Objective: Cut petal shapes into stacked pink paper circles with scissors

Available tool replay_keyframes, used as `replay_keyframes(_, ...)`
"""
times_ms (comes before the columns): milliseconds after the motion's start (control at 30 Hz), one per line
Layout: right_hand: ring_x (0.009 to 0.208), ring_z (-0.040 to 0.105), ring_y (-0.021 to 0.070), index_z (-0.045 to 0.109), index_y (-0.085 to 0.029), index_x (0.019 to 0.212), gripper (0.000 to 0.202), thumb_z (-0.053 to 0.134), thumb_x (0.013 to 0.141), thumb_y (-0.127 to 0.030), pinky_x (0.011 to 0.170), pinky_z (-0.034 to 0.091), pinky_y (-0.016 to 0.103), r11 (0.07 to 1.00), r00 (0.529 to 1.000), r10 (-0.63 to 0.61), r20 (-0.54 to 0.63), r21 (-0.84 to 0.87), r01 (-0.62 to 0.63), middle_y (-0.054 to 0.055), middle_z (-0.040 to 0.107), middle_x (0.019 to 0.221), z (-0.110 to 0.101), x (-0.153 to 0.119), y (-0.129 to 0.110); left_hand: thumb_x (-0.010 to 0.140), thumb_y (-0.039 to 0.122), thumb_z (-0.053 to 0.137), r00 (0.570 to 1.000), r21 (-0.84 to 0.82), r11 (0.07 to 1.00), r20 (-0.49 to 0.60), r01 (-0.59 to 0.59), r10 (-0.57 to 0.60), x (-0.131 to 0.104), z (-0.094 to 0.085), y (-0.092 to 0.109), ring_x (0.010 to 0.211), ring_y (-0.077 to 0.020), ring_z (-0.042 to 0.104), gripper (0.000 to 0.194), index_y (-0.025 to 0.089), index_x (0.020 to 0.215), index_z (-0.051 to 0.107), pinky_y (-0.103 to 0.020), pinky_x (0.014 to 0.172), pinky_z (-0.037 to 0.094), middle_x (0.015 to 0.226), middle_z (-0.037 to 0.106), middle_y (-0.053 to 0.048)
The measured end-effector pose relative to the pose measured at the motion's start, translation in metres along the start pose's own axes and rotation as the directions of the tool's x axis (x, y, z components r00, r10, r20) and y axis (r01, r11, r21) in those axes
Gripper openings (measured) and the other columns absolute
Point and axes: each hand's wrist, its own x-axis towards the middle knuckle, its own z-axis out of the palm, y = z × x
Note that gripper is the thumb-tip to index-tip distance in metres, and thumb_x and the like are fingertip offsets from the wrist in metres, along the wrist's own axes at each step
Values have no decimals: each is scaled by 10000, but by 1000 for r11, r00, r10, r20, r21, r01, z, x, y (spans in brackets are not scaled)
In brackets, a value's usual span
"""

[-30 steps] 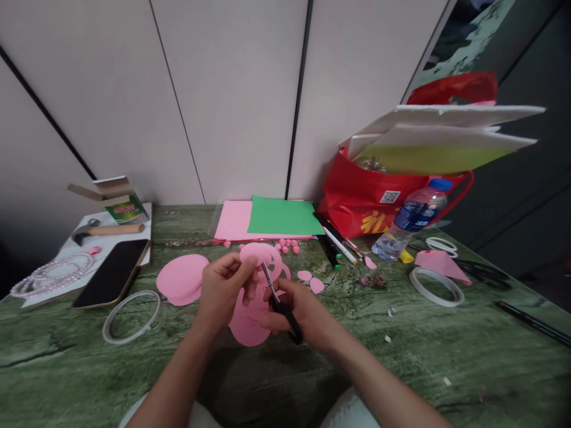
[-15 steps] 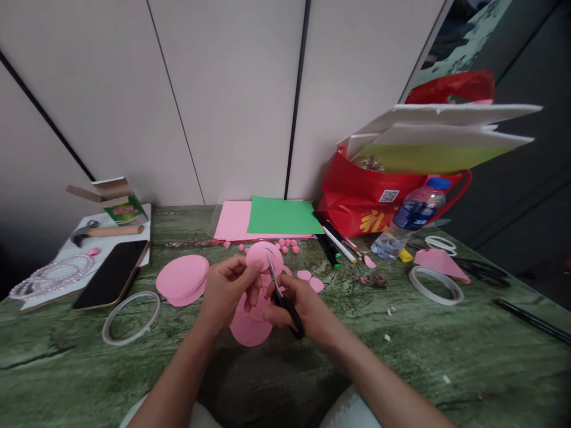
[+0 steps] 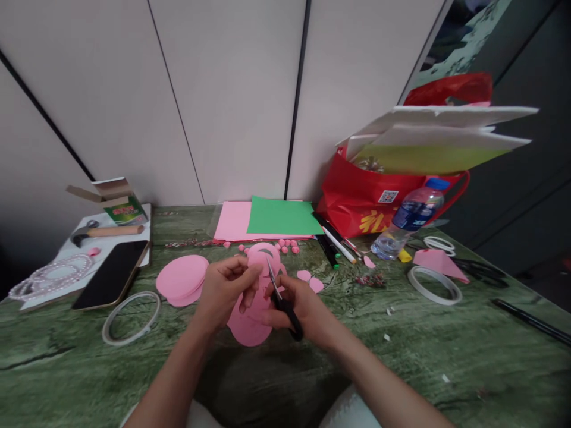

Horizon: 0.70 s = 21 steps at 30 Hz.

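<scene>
Over the middle of the table, my left hand (image 3: 228,290) is closed, pinching a pink paper piece (image 3: 267,252) between thumb and fingers. A gap shows in the paper near my thumb. My right hand (image 3: 306,306) is wrapped round the black handles of a pair of scissors (image 3: 291,316). The blades point up and away, against the pink paper; whether they are closed is hard to tell. Below the hands lies a larger pink paper circle (image 3: 250,333), partly covered by my fingers. A stack of pink paper circles (image 3: 182,274) lies left of my left hand.
Green and pink sheets (image 3: 285,217) lie at the back, with small pink balls (image 3: 289,244) before them. Pens (image 3: 339,244), a water bottle (image 3: 408,220), a red bag (image 3: 352,193) and tape (image 3: 435,285) stand right. Left are a phone (image 3: 111,276), hammer (image 3: 111,230) and beads (image 3: 57,276).
The pink paper in my left hand has shifted and turned slightly, and a gap now shows beside my thumb. Both hands stay nearly in place, the scissors still at the paper.
</scene>
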Motion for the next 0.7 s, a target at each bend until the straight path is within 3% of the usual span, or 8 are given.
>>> replay_keyframes(133, 455, 428, 48, 474, -164, 791, 482, 806, 463, -285, 425, 310, 162, 999, 1000, -13, -21, -44, 12, -74, 514, 539, -3, 1, 0, 699, 296, 638, 999, 49, 999, 41, 4, -6, 0, -2, -1, 252, -34, 398, 230, 137, 566, 538, -128, 230, 263, 408, 489, 58)
replay_keyframes(433, 335, 415, 62, 480, -168, 735, 380, 724, 564, -405, 366, 301, 177, 996, 998, 57, 10, -64, -56, -84, 478, 382, -2, 0, 0, 657, 327, 669, 998, 24, 999, 46, 49, -50, 3, -7, -1, 240, -32, 389, 252, 129, 575, 536, -124, 225, 255, 407, 510, 59)
replay_keyframes(700, 350, 425, 52, 515, -155, 683, 298, 709, 585, -359, 365, 350, 170, 993, 995, 101, 9, -62, -101, -81, 472, 406, -1, 1, 3, 633, 350, 678, 987, 22, 991, 91, 132, -133, 5, -13, 0, 204, -22, 330, 274, 133, 568, 523, -113, 208, 203, 331, 461, 80)
